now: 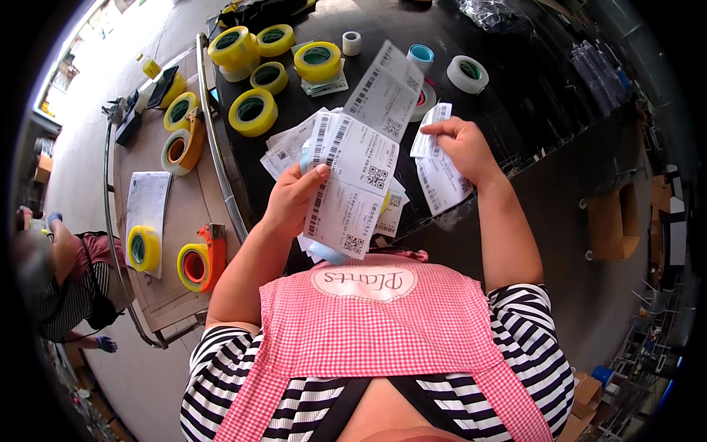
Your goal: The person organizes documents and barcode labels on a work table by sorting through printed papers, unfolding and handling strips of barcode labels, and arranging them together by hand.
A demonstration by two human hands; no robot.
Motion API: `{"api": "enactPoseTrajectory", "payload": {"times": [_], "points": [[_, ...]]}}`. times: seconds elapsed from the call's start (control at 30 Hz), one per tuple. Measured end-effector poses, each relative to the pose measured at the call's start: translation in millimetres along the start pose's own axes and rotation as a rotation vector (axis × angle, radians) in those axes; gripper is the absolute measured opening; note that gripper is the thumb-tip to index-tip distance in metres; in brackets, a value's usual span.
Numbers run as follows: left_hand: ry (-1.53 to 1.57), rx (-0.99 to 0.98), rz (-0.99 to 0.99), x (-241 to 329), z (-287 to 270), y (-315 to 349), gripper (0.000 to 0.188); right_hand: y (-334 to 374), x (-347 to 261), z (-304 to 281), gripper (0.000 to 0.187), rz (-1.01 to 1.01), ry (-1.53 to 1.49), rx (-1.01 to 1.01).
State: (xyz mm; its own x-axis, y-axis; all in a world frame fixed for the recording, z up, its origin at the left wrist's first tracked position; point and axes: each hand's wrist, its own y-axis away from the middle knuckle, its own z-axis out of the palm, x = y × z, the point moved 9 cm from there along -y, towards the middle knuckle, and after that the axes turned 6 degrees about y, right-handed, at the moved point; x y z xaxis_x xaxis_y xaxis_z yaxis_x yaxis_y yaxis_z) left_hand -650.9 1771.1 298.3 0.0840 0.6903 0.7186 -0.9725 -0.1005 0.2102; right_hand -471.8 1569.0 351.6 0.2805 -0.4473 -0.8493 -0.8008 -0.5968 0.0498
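My left hand (290, 200) is closed on a fanned stack of shipping labels (359, 173), white sheets printed with barcodes and square codes. One greyish label strip (387, 88) sticks up from the stack toward the far side. To the right, my right hand (465, 146) pinches a smaller bunch of labels (440, 177) between thumb and fingers; its lower part hangs down toward the table edge. Beneath and left of the left hand's stack, more papers (289, 147) lie on the black table (508, 81). The two bunches are apart from each other.
Several yellow tape rolls (252, 113) stand at the table's far left, and a clear tape roll (468, 74) at the far right. A cart (166, 295) on the left carries an orange tape dispenser (212, 254). Another person (81, 272) is beyond it. A cardboard box (616, 223) is at right.
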Motion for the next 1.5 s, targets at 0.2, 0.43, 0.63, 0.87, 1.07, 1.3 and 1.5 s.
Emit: {"api": "enactPoseTrajectory", "payload": {"times": [0.2, 0.43, 0.63, 0.87, 1.07, 1.3, 1.5], "points": [[0.065, -0.041, 0.176, -8, 16, 1, 0.026, 33, -14, 55, 0.02, -0.049, -0.499, -0.122], [0.112, -0.069, 0.079, -25, 26, 3, 0.031, 24, -43, 53, 0.019, -0.03, -0.507, -0.167], [0.155, -0.021, 0.048, -27, 22, 1, 0.032, 20, -47, 52, 0.02, -0.072, -0.16, -0.403], [0.2, 0.017, 0.082, -22, 17, -2, 0.032, 18, -42, 52, 0.025, -0.053, 0.034, -0.65], [0.165, 0.0, 0.155, -21, 15, -1, 0.03, 20, -45, 48, 0.027, -0.066, 0.216, -0.672], [0.117, 0.042, 0.191, -18, 10, 3, 0.029, 21, -42, 52, 0.027, -0.059, 0.225, -0.706], [0.082, 0.033, 0.204, -15, 8, 2, 0.029, 20, -40, 54, 0.026, -0.037, 0.208, -0.72]]}}
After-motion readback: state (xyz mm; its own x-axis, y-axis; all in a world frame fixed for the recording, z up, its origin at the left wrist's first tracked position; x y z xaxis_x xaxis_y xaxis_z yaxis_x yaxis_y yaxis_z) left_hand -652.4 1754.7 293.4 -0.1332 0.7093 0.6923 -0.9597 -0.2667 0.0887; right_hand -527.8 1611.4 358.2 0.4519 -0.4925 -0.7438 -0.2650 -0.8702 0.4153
